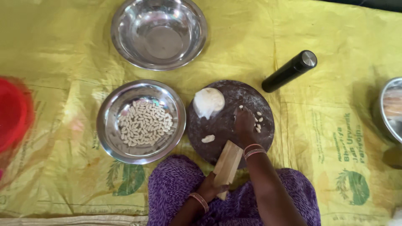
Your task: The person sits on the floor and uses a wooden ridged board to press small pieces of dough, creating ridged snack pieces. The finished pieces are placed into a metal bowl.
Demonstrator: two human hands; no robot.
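On the yellow floor sheet, right hand presses fingers-down on the round board; left hand grips a wooden block beside it.

I am sitting on a yellow woven mat that is covering the floor and creasing in places. Soft daylight is falling evenly across it. A dark strip of floor is showing past its far right corner.
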